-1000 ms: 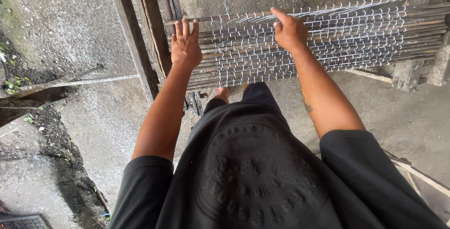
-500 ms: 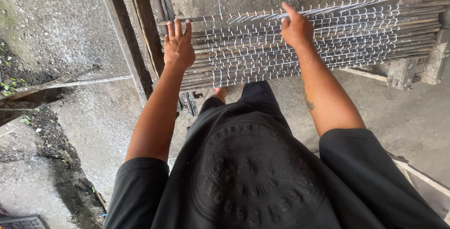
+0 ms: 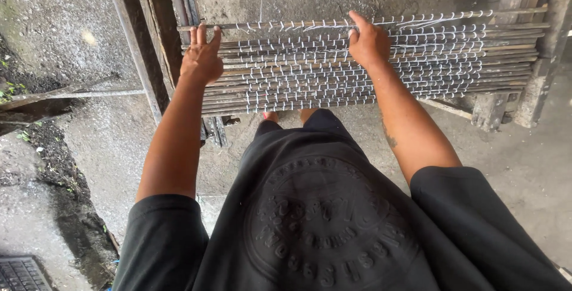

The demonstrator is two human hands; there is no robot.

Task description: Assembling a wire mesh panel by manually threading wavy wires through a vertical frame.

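Hands rest palm-down on a mat of thin wooden slats [image 3: 310,67] bound with white cord. Left hand [image 3: 201,58] lies flat at the mat's left end, fingers extended and released, gripping nothing. Right hand [image 3: 368,42] presses near the mat's far edge; its fingertips [image 3: 357,20] reach the topmost slat, loosely curled. Beneath the fingers, the mat spans a dark wooden frame [image 3: 155,41] above concrete floor [image 3: 89,130].

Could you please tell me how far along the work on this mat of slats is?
Done: many slats of the mat already lie side by side, bound by rows of white cord. In hand: the left hand presses its left end, the right hand its far edge. What is left cannot be told; the frame posts show no end mark.
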